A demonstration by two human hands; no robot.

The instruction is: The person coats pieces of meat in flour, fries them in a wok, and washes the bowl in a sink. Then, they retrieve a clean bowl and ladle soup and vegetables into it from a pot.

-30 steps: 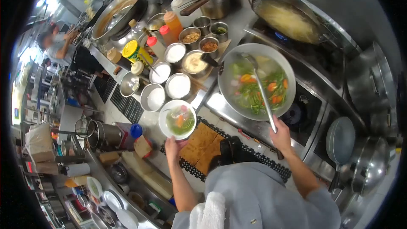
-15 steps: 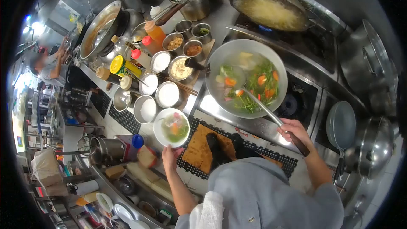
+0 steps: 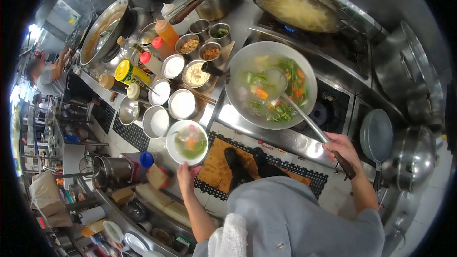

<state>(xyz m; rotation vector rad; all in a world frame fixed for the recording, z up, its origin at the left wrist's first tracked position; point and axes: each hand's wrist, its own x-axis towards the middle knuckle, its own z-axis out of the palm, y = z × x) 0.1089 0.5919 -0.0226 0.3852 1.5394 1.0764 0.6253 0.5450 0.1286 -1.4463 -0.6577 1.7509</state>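
My left hand [image 3: 185, 176] holds a white bowl [image 3: 187, 142] of soup with greens and carrot, out over the floor beside the stove. My right hand [image 3: 342, 148] grips the dark handle of a long steel ladle [image 3: 295, 106]. The ladle's cup sits in a large steel wok [image 3: 270, 84] filled with broth, green vegetables and carrot pieces. The cup holds some of that soup, near the wok's middle.
Steel seasoning tins [image 3: 182, 103] and sauce bottles [image 3: 166, 32] crowd the counter left of the wok. A second wok of pale liquid [image 3: 297, 9] sits on the back burner, a pan [image 3: 376, 135] and pots at right. Another person [image 3: 45, 74] works far left.
The ladle swung from lying across the wok to scooping at its middle, and my right hand slid back to the handle's end. The bowl stayed beside the wok's left rim.
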